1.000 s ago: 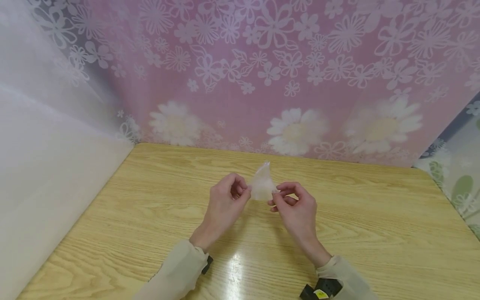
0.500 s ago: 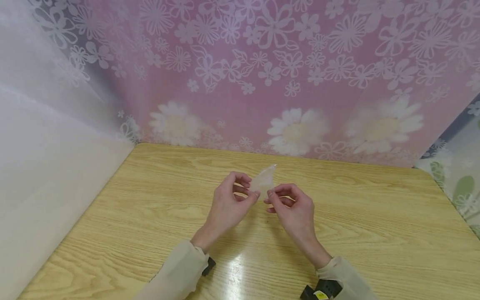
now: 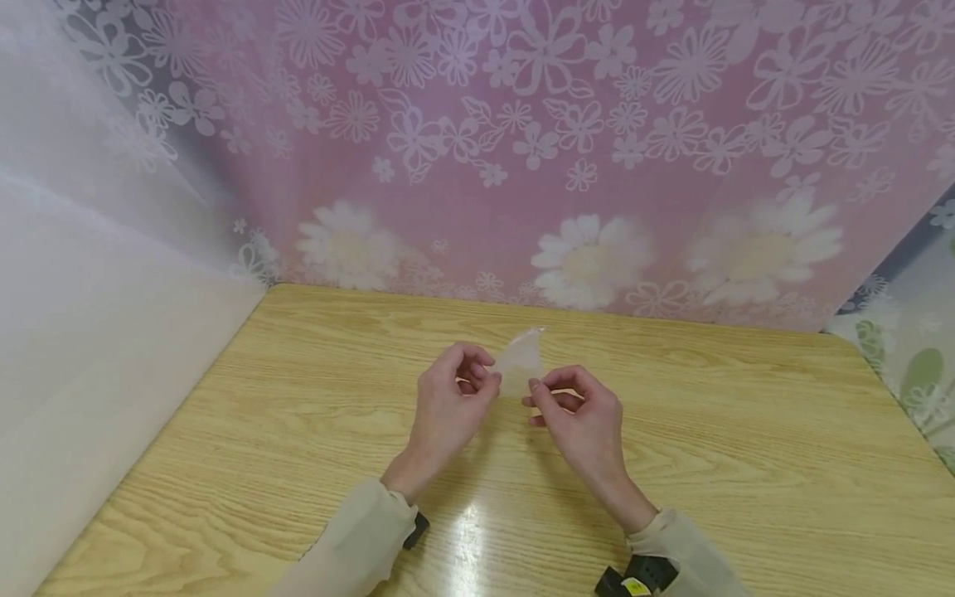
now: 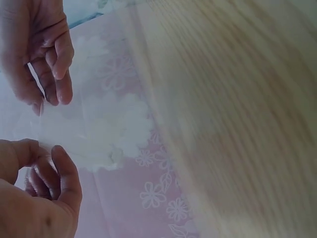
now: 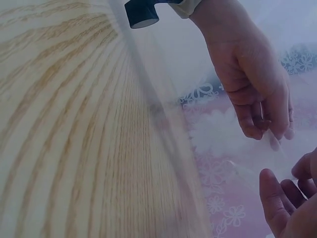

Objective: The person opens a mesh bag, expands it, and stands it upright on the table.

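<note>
A small, clear plastic bag (image 3: 521,358) is held up between both hands, its pointed top leaning right and away from the person. My left hand (image 3: 450,404) pinches its left lower edge between thumb and fingers. On the other side, my right hand (image 3: 585,419) pinches the lower right corner with thumb and forefinger, the other fingers loosely curled. The left wrist view shows the see-through film (image 4: 74,131) stretched between the two hands. From the right wrist, the bag is faint against the flowered cloth, and the left fingers (image 5: 252,121) show above the right hand (image 5: 292,208).
Beneath the hands lies a wood-grain table (image 3: 298,464) with a bright light reflection near its front. A pink flowered cloth (image 3: 462,199) hangs along the back edge. Pale sheeting (image 3: 97,332) borders the left side. Dark wrist-worn devices (image 3: 642,574) sit at the sleeves.
The bag's tip has swung right and slightly down. My left hand moved in toward the right hand, then drew back left. My right hand shifted slightly left, still pinching the bag.
</note>
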Demonstrator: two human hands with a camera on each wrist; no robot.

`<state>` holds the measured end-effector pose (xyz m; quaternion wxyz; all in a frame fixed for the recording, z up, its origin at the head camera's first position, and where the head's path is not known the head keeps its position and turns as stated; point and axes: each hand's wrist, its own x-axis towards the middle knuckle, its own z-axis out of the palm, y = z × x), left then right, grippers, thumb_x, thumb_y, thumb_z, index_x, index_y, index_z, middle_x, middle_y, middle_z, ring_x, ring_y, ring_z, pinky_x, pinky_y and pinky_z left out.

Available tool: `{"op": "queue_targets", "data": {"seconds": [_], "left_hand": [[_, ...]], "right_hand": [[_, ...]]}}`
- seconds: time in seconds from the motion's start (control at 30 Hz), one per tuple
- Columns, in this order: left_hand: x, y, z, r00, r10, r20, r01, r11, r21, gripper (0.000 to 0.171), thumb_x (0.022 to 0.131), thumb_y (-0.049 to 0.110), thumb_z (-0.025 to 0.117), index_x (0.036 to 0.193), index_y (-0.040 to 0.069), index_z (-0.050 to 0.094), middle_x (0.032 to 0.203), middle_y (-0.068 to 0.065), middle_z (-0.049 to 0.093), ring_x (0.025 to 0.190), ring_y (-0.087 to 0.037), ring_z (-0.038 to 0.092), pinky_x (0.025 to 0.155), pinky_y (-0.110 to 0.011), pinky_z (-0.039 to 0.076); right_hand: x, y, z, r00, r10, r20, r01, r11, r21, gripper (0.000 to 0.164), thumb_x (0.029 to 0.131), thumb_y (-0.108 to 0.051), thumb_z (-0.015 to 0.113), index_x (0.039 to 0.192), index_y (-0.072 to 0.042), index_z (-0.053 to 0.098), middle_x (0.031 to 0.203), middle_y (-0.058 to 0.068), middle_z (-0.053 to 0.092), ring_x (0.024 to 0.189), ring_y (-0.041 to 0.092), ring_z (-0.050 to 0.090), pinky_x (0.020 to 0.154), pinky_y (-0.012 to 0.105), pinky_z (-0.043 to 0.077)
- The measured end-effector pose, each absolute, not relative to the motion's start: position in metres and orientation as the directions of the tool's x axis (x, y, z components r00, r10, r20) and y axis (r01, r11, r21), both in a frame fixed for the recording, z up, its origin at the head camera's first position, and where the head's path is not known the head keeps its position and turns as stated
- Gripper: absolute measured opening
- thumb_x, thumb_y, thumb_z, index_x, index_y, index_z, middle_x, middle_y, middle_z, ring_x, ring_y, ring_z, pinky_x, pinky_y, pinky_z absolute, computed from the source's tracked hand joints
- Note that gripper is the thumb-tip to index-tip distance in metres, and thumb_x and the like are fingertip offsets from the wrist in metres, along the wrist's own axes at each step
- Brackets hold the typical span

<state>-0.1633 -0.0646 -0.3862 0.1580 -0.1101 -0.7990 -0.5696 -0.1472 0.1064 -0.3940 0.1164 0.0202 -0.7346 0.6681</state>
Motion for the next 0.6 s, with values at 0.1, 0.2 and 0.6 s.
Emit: {"op": "queue_targets", "data": {"seconds": [0.1,0.2,0.6], "left_hand": [[-0.1637,-0.0655,-0.3865,-0.915,-0.005,0.403,0.375,0.355,0.857,0.015,0.088,-0.002,0.072,0.099,0.008,0.067,0.079,-0.004,0.059,0.072,-0.014,0.057,0.065,-0.021,0.051],[-0.1646,-0.0665,-0.387,-0.907,-0.019,0.421,0.385,0.373,0.844,0.015,0.088,-0.003,0.07,0.098,0.008,0.067,0.079,-0.004,0.058,0.071,-0.013,0.057,0.065,-0.021,0.051],[-0.1648,-0.0681,-0.3875,-0.848,0.079,0.523,0.505,0.419,0.755,0.013,0.088,-0.005,0.07,0.096,0.005,0.067,0.087,-0.007,0.059,0.075,-0.014,0.062,0.068,-0.023,0.059]], "right_hand": [[-0.1473,0.1061,-0.394,-0.966,0.14,0.216,-0.204,0.098,-0.974,0.01,0.091,0.002,0.073,0.093,0.004,0.064,0.09,0.016,0.069,0.074,0.027,0.078,0.061,0.039,0.063],[-0.1474,0.1059,-0.3946,-0.963,0.149,0.226,-0.215,0.089,-0.973,0.01,0.091,0.004,0.073,0.092,0.005,0.063,0.088,0.012,0.069,0.07,0.021,0.077,0.06,0.038,0.063],[-0.1512,0.1116,-0.3906,-0.915,0.157,0.371,-0.315,0.295,-0.902,0.031,0.085,-0.011,0.084,0.113,-0.01,0.069,0.103,0.009,0.072,0.085,0.003,0.072,0.066,0.021,0.06]]}}
